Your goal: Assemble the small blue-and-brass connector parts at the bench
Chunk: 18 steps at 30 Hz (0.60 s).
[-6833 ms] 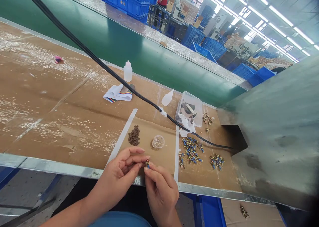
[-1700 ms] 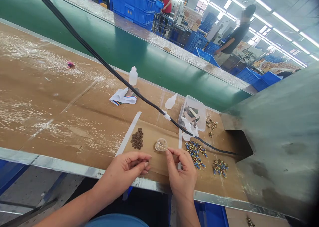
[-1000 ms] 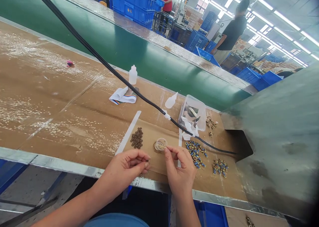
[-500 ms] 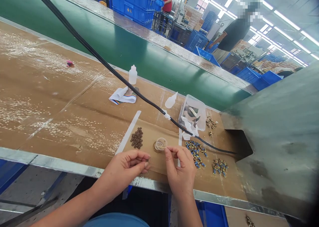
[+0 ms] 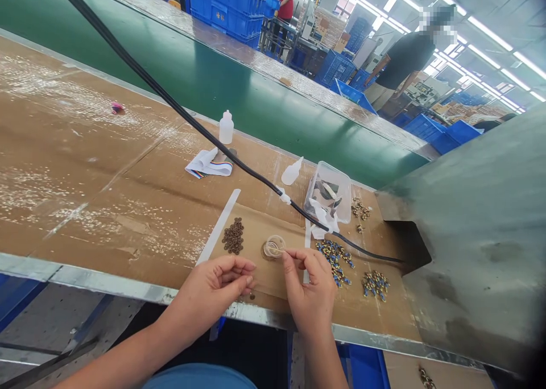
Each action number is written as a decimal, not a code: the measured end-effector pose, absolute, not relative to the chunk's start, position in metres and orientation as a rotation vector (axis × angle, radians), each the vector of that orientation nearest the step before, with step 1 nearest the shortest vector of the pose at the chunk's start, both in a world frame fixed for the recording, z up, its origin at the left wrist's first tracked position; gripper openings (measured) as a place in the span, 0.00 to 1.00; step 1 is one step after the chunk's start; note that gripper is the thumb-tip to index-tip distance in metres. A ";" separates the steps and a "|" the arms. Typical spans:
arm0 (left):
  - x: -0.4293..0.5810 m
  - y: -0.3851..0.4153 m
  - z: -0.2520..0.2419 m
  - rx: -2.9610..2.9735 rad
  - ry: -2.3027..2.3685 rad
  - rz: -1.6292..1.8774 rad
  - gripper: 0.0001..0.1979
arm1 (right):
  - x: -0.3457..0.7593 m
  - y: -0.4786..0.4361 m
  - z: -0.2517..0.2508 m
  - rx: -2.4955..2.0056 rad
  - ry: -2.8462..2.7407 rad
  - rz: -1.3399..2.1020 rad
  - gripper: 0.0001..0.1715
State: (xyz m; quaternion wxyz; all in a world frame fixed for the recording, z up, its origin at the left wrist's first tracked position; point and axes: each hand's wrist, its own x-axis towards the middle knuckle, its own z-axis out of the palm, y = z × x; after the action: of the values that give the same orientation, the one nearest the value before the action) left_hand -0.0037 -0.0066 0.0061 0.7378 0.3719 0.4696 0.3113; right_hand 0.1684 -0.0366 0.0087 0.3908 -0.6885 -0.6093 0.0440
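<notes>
Fittings (image 5: 335, 261), blue and brass, are lying in a loose heap ahead and to the right of the right hand (image 5: 309, 289), with a smaller heap (image 5: 375, 285) farther out on that side. Brown rings (image 5: 234, 236) are sitting in a tight pile ahead of the left hand (image 5: 224, 281), and brass bits (image 5: 360, 210) are lying beyond the fittings. Every heap is holding many pieces; how much is finished and how much remains cannot be read from them.

The right hand is pinching between thumb and forefinger what appears to be a thin stick (image 5: 278, 251) that is reaching into a clear cup (image 5: 271, 245), just ahead and left of that hand. The left hand is half curled, its fingertips (image 5: 245, 278) drawing close together; whether they have hold of anything is too small to tell. A small dark piece (image 5: 252, 296) is lying just below that hand. Both forearms are reaching in from the bottom, across the metal edge (image 5: 128, 284) of the desk.
</notes>
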 end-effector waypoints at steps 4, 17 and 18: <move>-0.005 -0.006 0.005 0.812 1.021 0.700 0.10 | 0.172 -0.048 0.016 -1.731 -1.500 0.097 0.05; -0.009 -0.007 0.001 0.807 0.970 0.720 0.10 | 0.151 -0.068 0.009 -1.719 -1.928 0.739 0.08; -0.009 -0.007 0.001 0.807 0.965 0.720 0.09 | 0.151 -0.067 0.009 -1.728 -1.939 0.740 0.07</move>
State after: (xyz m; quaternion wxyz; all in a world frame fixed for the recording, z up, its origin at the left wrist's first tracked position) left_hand -0.0086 -0.0071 0.0008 0.7486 0.3690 0.4415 0.3295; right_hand 0.1507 -0.0672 0.0091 0.2188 -0.6244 -0.7005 0.2675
